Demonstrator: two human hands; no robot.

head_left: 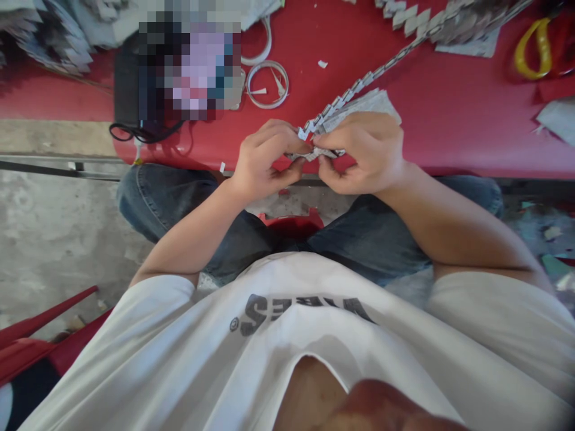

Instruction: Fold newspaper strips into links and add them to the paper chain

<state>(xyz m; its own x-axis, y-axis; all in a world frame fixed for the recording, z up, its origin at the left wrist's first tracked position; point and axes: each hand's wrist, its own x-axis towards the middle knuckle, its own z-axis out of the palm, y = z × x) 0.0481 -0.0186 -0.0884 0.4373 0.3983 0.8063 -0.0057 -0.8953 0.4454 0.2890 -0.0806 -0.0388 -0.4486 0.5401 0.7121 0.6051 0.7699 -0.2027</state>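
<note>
A zigzag chain of folded paper (345,97) runs from the upper right down to my hands at the red table's near edge. My left hand (269,157) pinches the chain's near end between thumb and fingers. Close beside it, my right hand (363,149) grips a folded paper strip at the same end, with thumb and index finger bent. A small red bit shows between the fingertips. Under and behind my right hand lies a flat printed paper piece (377,108). The fingertips partly hide the join between strip and chain.
Two rolls of tape, one a white ring (268,85), lie left of the chain. A dark box with a cable (128,90) stands at the table's left. Yellow-handled scissors (534,51) lie far right. More folded paper (54,42) is piled upper left. The red table (431,131) ends above my knees.
</note>
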